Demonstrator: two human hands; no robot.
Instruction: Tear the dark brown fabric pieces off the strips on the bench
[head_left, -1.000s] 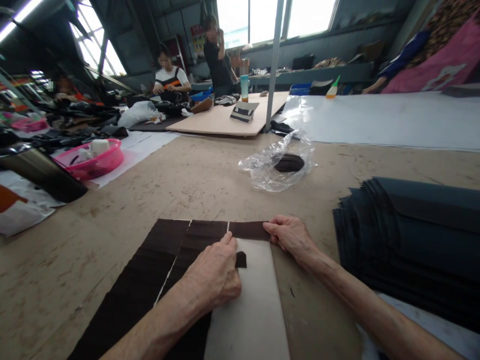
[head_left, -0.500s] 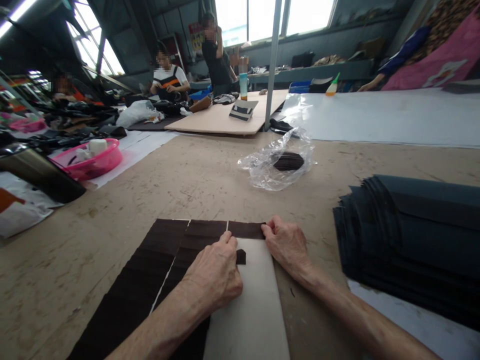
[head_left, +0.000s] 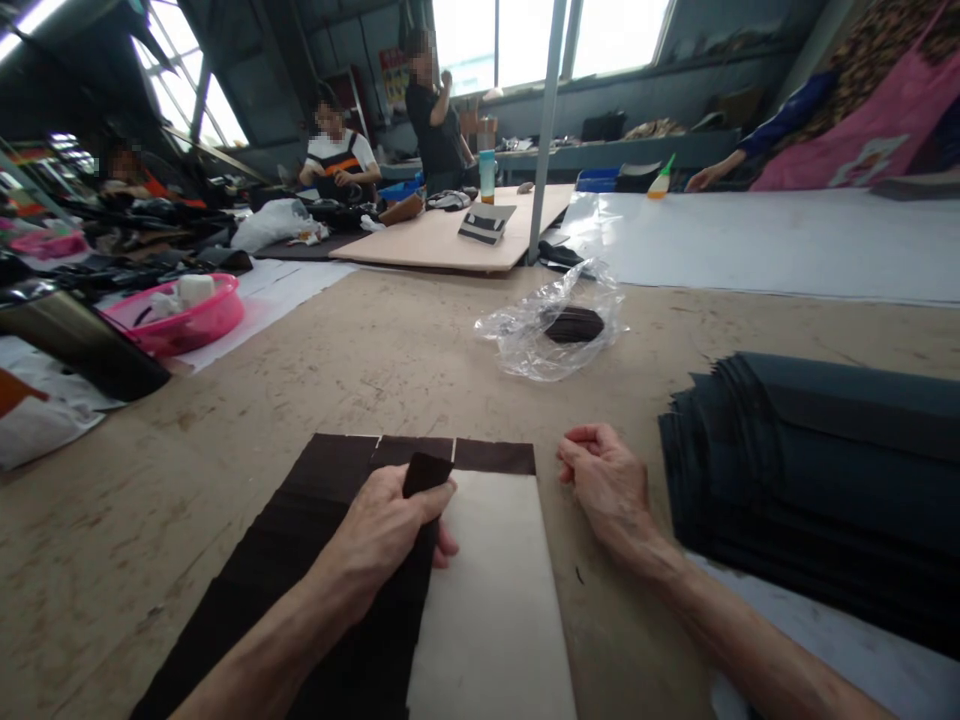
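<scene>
A small dark brown piece (head_left: 428, 474) is gripped between the thumb and fingers of my left hand (head_left: 397, 520), over the rows of dark brown strips (head_left: 262, 560). Beside them lies a long cream panel (head_left: 495, 590), with a brown strip (head_left: 495, 457) flat across its far end. My right hand (head_left: 606, 490) is just right of that strip, off the panel, its fingers curled together. Whether something small is between those fingertips cannot be made out.
Dark blue-black sheets (head_left: 825, 460) are stacked at the right. Ahead lies a clear plastic bag (head_left: 525, 335) with brown pieces. A pink basket (head_left: 187, 325) stands at the left, near a metallic object (head_left: 82, 340). Several people are around the far tables; one person's hand (head_left: 709, 177) rests far right.
My left hand has drawn back leftward and turned, lifting the small brown piece off the cream panel. My right hand has let go of the strip's corner and moved right.
</scene>
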